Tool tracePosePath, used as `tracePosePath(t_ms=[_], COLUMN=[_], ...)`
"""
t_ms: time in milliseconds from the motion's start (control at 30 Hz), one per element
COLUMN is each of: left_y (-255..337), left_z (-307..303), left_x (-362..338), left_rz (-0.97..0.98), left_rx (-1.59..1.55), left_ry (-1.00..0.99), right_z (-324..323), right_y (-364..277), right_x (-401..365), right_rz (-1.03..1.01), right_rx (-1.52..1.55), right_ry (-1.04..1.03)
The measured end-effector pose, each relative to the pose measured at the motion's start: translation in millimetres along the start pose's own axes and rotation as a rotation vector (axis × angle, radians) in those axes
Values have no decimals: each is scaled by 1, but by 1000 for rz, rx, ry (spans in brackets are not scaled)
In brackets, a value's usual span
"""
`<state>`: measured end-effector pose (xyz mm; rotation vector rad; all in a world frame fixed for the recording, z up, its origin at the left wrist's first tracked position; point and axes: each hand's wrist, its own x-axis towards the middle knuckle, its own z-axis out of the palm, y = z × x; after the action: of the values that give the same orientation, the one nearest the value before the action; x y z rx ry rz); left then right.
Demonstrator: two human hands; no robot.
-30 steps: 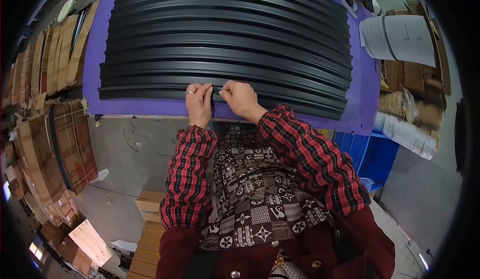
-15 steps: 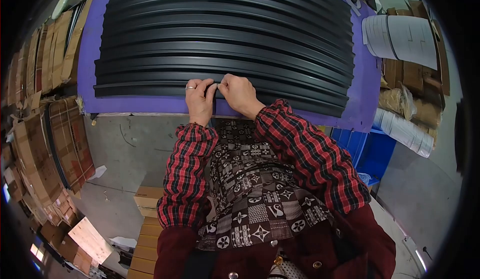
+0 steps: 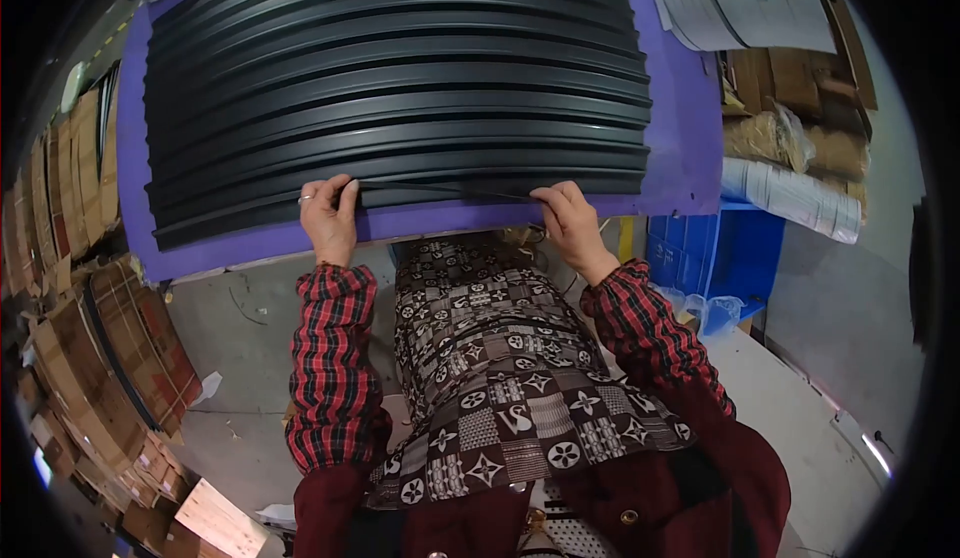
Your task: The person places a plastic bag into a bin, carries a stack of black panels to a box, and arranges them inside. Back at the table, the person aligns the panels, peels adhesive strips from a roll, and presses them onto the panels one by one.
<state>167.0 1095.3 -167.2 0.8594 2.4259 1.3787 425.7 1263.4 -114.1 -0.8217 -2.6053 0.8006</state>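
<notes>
Both hands at the near edge of the table. Left hand (image 3: 328,220) has its fingers curled and pressed together on the near edge of the nearest black profile (image 3: 250,220), and looks to be pinching the left end of a thin dark strip (image 3: 440,190). Right hand (image 3: 570,223) has its fingertips closed in a pinch on the strip's right end.

The strip is taut between the hands, long axis left-right, along the top of that nearest profile and just far of the fingertips. Hands are well apart, one at each end, neither nearer to it.

More profiles (image 3: 400,78) are stacked parallel behind, all on a purple mat (image 3: 690,138). Paper rolls (image 3: 760,3) far right, blue bin (image 3: 700,248) right, cardboard (image 3: 85,168) left.
</notes>
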Motion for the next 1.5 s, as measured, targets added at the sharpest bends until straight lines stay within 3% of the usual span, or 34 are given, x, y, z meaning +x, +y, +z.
tracePosePath(t_ms=[200, 267, 400, 533, 667, 733, 1033, 1500], left_y=[-11, -14, -18, -17, -23, -22, -17, -15], left_z=[-2, -4, -7, -9, -11, -10, -11, -12], left_x=[1, 3, 5, 6, 9, 9, 10, 10], left_rz=[-6, -44, -103, -144, -226, -229, -265, -262], left_rx=[-31, -67, -66, -30, -106, -130, -107, -112], left_ry=[-65, -101, -134, -148, -168, -163, -154, -152], right_z=[-60, -79, -101, -104, -95, -96, -86, -83], right_y=[30, 51, 87, 113, 134, 135, 147, 154], right_x=[-20, -25, -29, -27, -30, -29, -26, -25], right_rz=[211, 345, 548, 702, 639, 468, 583, 610], right_rx=[-10, 344, 656, 679, 449, 25, 225, 183], right_ry=[280, 119, 18, -39, 16, 38, 103, 88])
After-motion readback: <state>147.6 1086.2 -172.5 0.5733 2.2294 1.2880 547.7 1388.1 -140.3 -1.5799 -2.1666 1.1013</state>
